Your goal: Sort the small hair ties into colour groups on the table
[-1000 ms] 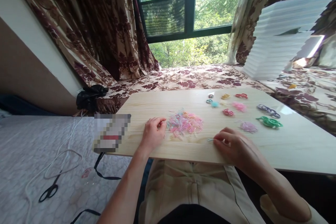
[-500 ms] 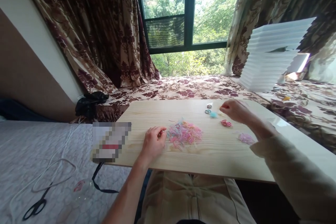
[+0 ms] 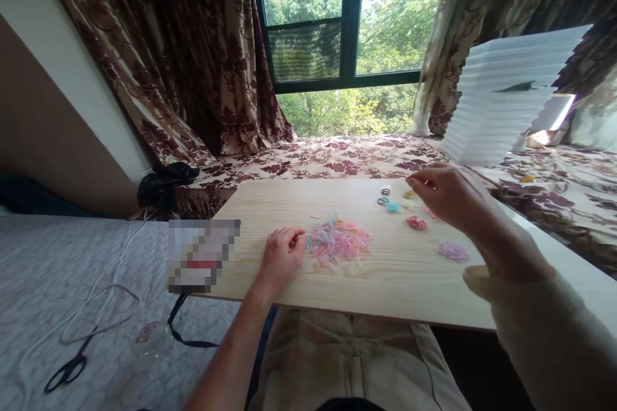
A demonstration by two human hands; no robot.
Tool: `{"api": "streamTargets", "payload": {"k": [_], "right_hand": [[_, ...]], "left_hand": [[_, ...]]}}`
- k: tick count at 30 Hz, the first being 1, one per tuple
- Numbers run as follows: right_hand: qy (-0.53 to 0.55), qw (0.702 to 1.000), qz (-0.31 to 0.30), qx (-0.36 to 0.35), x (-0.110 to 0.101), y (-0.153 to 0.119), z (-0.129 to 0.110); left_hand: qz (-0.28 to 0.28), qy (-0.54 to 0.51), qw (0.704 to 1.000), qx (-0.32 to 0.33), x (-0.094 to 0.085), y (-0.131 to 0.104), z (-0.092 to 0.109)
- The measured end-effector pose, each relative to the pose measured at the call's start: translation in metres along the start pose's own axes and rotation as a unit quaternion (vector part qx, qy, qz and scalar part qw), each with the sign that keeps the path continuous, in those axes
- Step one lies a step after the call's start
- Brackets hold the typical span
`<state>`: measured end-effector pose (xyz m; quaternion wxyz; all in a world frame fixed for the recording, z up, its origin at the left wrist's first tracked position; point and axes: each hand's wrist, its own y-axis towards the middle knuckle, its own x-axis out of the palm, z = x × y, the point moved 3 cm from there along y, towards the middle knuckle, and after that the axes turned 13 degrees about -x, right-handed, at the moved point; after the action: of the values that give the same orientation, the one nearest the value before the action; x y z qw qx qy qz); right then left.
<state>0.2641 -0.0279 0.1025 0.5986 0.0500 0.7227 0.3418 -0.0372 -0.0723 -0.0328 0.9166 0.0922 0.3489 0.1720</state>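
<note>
A loose heap of thin pastel pieces (image 3: 340,241), mostly pink with some blue, lies mid-table. At its left edge rests my left hand (image 3: 284,253), fingers curled together on something I cannot make out. My right hand (image 3: 446,196) is raised over the far right of the table, thumb and fingertips pinched; what they hold is too small to name. Below and around it lie a yellow bit (image 3: 409,194), a red-pink pile (image 3: 417,223) and a lilac pile (image 3: 453,251). Left of these are a turquoise pile (image 3: 393,207) and two small rings (image 3: 384,199).
The pale wooden table (image 3: 385,289) has a blurred-out item (image 3: 205,257) at its left end. Black scissors (image 3: 67,372), a white cable and a clear container (image 3: 154,337) are on the bed. A white ridged stack (image 3: 501,103) stands on the window ledge.
My right hand has lifted and come nearer the camera, showing the yellow bit beneath it. My left hand has stayed by the heap. The whole view has shifted slightly.
</note>
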Motion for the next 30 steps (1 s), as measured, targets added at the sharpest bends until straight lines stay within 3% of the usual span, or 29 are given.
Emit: {"api": "streamTargets", "payload": {"k": [2, 5, 10, 18, 30], "right_hand": [[0.028, 0.999, 0.001, -0.029, -0.001, -0.023, -0.023], [0.126, 0.987, -0.032, -0.096, 0.022, -0.063, -0.054], [0.163, 0.977, -0.068, -0.119, 0.059, -0.106, -0.073], [0.099, 0.979, -0.101, -0.148, 0.060, -0.103, -0.095], [0.069, 0.983, -0.083, -0.148, 0.070, -0.103, -0.086]], "left_hand": [[0.002, -0.002, 1.000, -0.001, 0.000, 0.000, 0.000], [0.002, -0.001, 1.000, 0.007, 0.000, 0.000, 0.001], [0.008, 0.004, 1.000, 0.016, 0.000, 0.000, 0.002], [0.011, 0.010, 1.000, 0.012, 0.000, -0.001, 0.003], [0.004, 0.006, 1.000, 0.005, 0.000, 0.001, 0.002]]}}
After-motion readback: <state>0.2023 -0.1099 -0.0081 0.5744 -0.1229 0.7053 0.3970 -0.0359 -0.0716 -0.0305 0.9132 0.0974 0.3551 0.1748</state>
